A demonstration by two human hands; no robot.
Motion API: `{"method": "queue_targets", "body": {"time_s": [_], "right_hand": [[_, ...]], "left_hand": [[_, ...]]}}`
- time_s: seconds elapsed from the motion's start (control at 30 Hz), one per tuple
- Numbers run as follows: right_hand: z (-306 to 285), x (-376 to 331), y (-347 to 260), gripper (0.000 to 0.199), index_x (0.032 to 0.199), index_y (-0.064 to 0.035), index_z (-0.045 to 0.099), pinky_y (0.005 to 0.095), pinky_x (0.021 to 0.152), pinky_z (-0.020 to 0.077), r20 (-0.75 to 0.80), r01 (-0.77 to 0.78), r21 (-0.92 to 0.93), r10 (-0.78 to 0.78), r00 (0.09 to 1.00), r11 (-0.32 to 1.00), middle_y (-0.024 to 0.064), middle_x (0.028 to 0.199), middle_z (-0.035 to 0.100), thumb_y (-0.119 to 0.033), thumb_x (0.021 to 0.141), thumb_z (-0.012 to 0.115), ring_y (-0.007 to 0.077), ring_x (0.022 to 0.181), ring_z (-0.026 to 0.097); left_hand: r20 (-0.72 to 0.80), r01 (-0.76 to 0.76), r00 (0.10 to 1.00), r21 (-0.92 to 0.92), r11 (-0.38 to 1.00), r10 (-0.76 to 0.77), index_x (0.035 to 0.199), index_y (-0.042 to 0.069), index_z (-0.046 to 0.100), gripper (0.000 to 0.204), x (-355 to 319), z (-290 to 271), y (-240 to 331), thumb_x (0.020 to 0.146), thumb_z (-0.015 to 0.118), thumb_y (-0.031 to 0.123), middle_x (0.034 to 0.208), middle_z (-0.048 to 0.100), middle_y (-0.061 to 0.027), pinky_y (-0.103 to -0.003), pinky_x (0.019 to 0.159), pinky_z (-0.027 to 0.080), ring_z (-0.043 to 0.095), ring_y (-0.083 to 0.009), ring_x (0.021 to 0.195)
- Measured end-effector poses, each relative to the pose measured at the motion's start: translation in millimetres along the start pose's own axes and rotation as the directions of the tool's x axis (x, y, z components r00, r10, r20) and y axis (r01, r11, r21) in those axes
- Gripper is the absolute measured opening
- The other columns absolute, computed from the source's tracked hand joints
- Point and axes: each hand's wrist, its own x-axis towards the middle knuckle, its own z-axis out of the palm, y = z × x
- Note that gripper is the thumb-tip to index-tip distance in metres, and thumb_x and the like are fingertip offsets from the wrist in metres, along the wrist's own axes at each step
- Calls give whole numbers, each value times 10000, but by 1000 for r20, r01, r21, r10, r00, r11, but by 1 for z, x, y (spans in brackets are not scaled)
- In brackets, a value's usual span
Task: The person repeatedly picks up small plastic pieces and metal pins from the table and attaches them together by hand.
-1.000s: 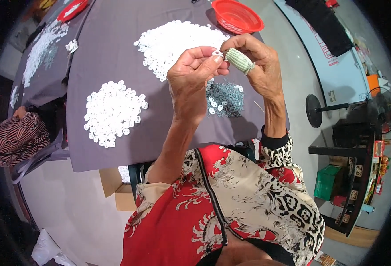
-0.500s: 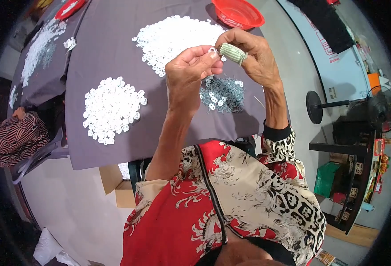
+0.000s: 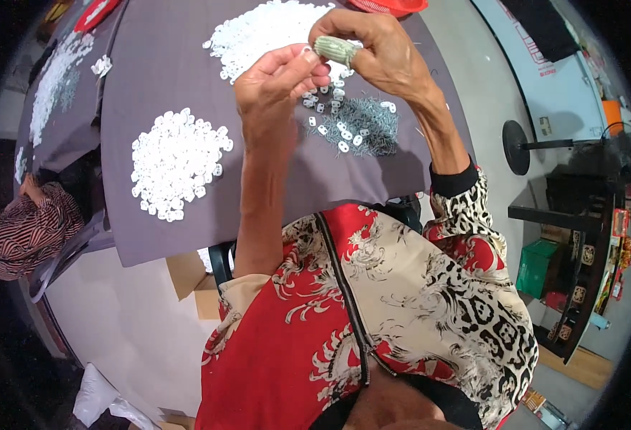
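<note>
Both my hands meet over the far part of the table. My left hand (image 3: 276, 82) is closed, pinching a small white plastic piece (image 3: 306, 51) between thumb and fingertips. Right beside it, my right hand (image 3: 387, 57) is closed too, its thumb apparently wearing a pale green ribbed cover (image 3: 335, 51). Whatever its fingertips hold is hidden. Beyond the hands spreads a large heap of white plastic pieces (image 3: 258, 32). Below them lies a pile of thin dark grey pins or nails (image 3: 373, 125), with several loose two-holed white pieces (image 3: 344, 134) on and around it.
Another heap of white pieces (image 3: 176, 165) lies at the left on the grey tablecloth (image 3: 272, 233). A red basket (image 3: 394, 6) stands at the far edge. Leftward, another person in a striped top (image 3: 32, 226) sits by more pieces. An open cardboard box (image 3: 186, 276) is below the table.
Both hands have shifted left and up in the picture, still together, as the whole view moved slightly. More loose white pieces now show beside the pin pile.
</note>
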Motion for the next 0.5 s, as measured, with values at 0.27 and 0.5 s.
{"method": "queue_targets", "body": {"time_s": [0.27,0.5], "right_hand": [[16,0,19,189,942,-22,588,249,632,438,-30,-81,257,92,995,963,47,734,599,-103,779,534,158,659,553],[55,-32,116,173,888,-16,622,302,596,456,62,-355,-185,372,926,916,104,696,617,-106,767,538,172,633,577]], "left_hand": [[-97,-80,993,-85,993,71,917,-86,521,214,4,-20,12,776,582,64,771,589,-135,-256,646,504,591,-170,677],[-113,-117,988,-107,987,104,932,-78,505,203,9,-29,13,785,562,50,777,583,-131,-259,638,509,593,-172,682]]}}
